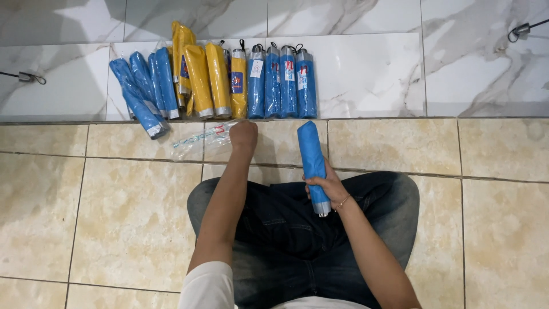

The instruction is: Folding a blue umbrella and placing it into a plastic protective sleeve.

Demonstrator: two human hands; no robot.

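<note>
Crossed legs in dark jeans (297, 229) sit nearest. Right hand (327, 186) grips a folded blue umbrella (312, 155) near its silver end, tip pointing far. Left hand (243, 135), closed, rests on a clear plastic sleeve (201, 138) on the beige floor tiles (131, 212). Beyond, a row of blue and yellow folded umbrellas (229, 80) lies on the marble step (372, 74); open floor spreads left and right.

Place: a tiled room, seemingly a small stockroom or home workspace.
Evidence: beige floor tiles (131, 212), marble-look wall tiles (366, 74), a row of sleeved folded umbrellas (229, 80) at upper centre.
</note>
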